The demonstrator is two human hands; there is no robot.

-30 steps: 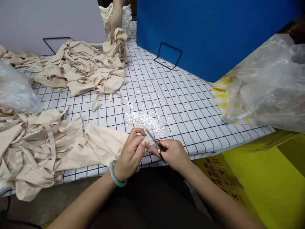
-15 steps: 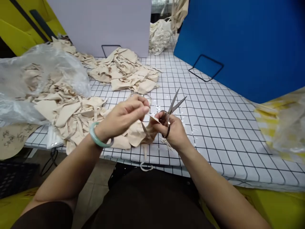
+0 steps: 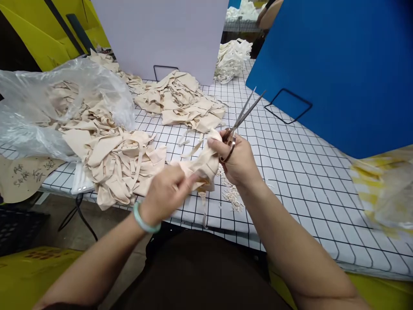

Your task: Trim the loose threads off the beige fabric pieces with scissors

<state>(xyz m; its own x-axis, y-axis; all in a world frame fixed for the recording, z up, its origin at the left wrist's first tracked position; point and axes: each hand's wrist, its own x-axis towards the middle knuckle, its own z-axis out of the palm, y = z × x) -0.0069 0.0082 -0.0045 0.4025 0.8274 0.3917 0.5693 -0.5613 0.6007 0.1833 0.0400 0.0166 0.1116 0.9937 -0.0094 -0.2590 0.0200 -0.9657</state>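
Observation:
My right hand (image 3: 239, 161) is closed round a pair of scissors (image 3: 243, 115), whose parted blades point away up and to the right. Its thumb and fingers also pinch a beige fabric piece (image 3: 206, 162) with thin straps; one strap hangs near the table edge. My left hand (image 3: 168, 189), smeared by motion and with a pale green bangle above it, is closed on the near left side of the same piece. Left of it lies a heap of similar beige pieces (image 3: 121, 165). Small cut scraps (image 3: 232, 196) lie below my right hand.
A clear plastic bag (image 3: 106, 82) holds more beige pieces at the left. Behind stand a pale lilac board (image 3: 164, 34) and a blue board (image 3: 335, 73). Another beige pile (image 3: 190, 103) and a white bundle (image 3: 232, 60) lie farther back on the grid-patterned tablecloth (image 3: 290, 189).
My left hand has come down toward me and closed on the fabric piece. The piece is now raised between both hands. The scissors stay in my right hand, and the view has shifted slightly.

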